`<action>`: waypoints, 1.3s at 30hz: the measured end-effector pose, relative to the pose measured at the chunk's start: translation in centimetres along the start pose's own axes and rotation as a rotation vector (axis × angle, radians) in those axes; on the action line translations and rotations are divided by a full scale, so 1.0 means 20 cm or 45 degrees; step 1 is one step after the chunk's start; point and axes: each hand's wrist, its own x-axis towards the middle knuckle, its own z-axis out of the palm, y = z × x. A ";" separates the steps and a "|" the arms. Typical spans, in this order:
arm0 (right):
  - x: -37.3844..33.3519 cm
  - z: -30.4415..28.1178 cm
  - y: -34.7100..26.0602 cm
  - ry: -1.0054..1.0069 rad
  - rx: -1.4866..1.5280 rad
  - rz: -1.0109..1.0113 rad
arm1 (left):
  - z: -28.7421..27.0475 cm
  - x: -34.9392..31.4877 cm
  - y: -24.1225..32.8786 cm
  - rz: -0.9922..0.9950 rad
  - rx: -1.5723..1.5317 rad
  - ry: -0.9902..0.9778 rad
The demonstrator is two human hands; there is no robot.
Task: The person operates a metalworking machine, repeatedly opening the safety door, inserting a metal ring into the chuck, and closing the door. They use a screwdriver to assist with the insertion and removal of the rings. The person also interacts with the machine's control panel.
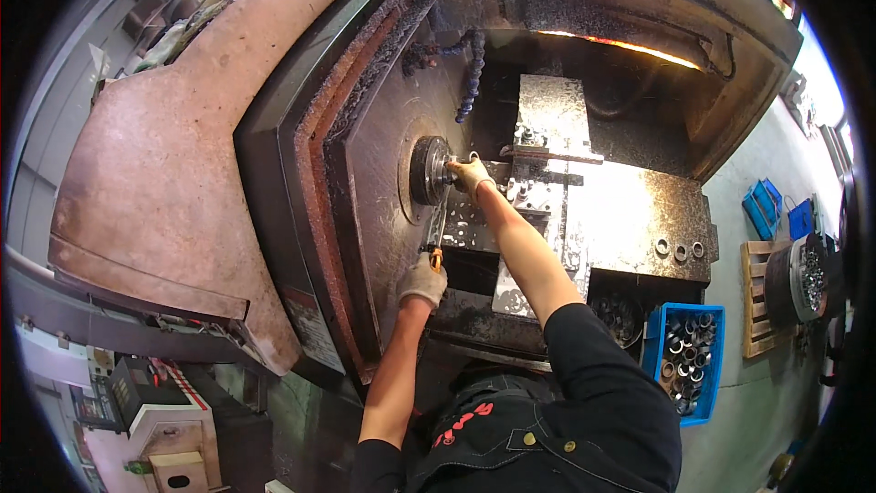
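Note:
My left hand [422, 282], in a pale work glove, is closed around a tool with an orange part [436, 258] and a thin shaft pointing up toward the chuck. Much of this tool is hidden by the glove. Also gloved, my right hand [472, 175] reaches across to the front of the round lathe chuck [428, 170]. Its fingers are bent around a small metal ring [474, 156], and a fingertip touches the dark part at the chuck's centre. To the right of that hand stands the tool holder block [532, 195] on the slide.
Several metal rings [681, 253] stand on the shiny machine ledge at right. A blue crate [717, 374] full of rings is below it. The open machine door [164, 192] lies left; a jointed coolant hose [474, 78] hangs above the chuck. A drum [792, 281] sits on a wooden pallet.

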 end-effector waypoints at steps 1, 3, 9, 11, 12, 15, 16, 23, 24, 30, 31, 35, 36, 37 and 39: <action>0.02 -0.04 0.01 0.000 0.108 -0.033 | 0.01 0.01 0.03 0.020 -0.005 0.002; 0.13 -0.16 0.10 0.018 0.329 -0.109 | 0.03 0.05 0.09 0.083 -0.042 -0.044; 0.23 0.04 0.27 -0.165 0.777 -0.006 | -0.04 0.03 0.03 -0.008 -0.024 -0.069; 0.55 -0.42 0.34 -0.139 0.765 -0.132 | -0.03 0.03 0.31 0.193 -0.012 -0.132; 0.47 -0.21 0.33 -0.107 0.657 -0.118 | -0.03 0.03 0.20 0.110 -0.002 -0.110; 0.28 0.00 0.28 0.156 0.384 -0.138 | -0.03 0.00 0.10 0.018 -0.008 -0.101; 0.24 0.01 0.26 0.268 0.307 -0.151 | -0.03 0.00 0.10 0.011 -0.012 -0.104; 0.18 -0.14 0.29 0.092 0.652 -0.141 | -0.01 -0.04 0.16 0.123 0.028 -0.144; 0.08 -0.03 0.26 -0.041 0.738 -0.044 | 0.00 -0.04 0.09 0.081 0.027 -0.125; 0.03 -0.07 0.27 -0.203 0.837 -0.076 | 0.03 0.06 0.10 0.126 0.034 -0.023; 0.05 -0.08 0.27 -0.198 0.772 -0.135 | 0.05 0.10 0.08 0.129 0.015 0.012; 0.14 -0.17 0.35 -0.083 0.600 -0.294 | 0.04 0.17 0.19 0.133 0.011 0.095; 0.24 -0.36 0.40 0.046 0.480 -0.455 | 0.02 0.14 0.36 0.194 0.038 0.064; 0.17 -0.23 0.39 0.038 0.489 -0.482 | 0.01 0.15 0.29 0.140 0.045 0.072; -0.02 -0.03 0.32 0.036 0.486 -0.542 | 0.01 0.17 0.13 0.043 0.035 0.091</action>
